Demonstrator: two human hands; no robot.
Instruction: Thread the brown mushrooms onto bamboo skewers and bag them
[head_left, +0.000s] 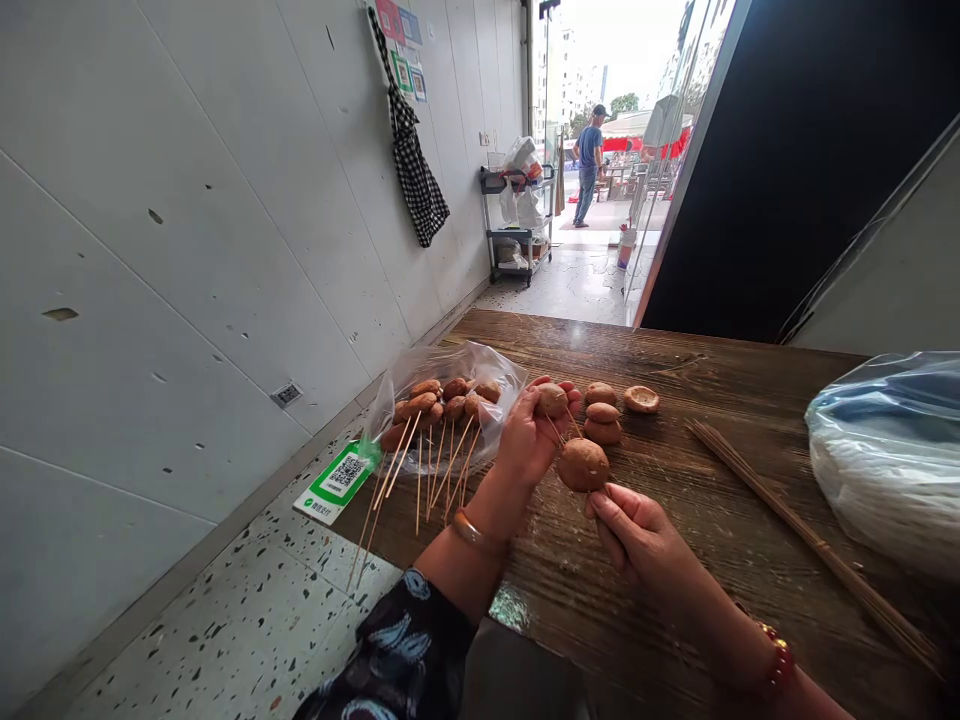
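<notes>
My left hand (529,440) holds a brown mushroom cap (552,401) between thumb and fingers. Just below it is a larger mushroom cap (583,465), and two thin bamboo skewers (573,424) run between the two caps. My right hand (634,525) is closed at the lower edge of the larger cap, pinching the skewers there; their lower ends are hidden by the hand. Beyond my hands, several loose caps (602,432) sit in a small pile, beside one upturned cap (642,400) showing its hollow underside.
At left, a clear plastic bag (495,362) holds several skewered mushrooms (420,405), sticks pointing toward me. A green QR-code card (341,482) lies by it. A bundle of bare skewers (787,515) and a bulging plastic bag (885,470) occupy the wooden table's (720,360) right side.
</notes>
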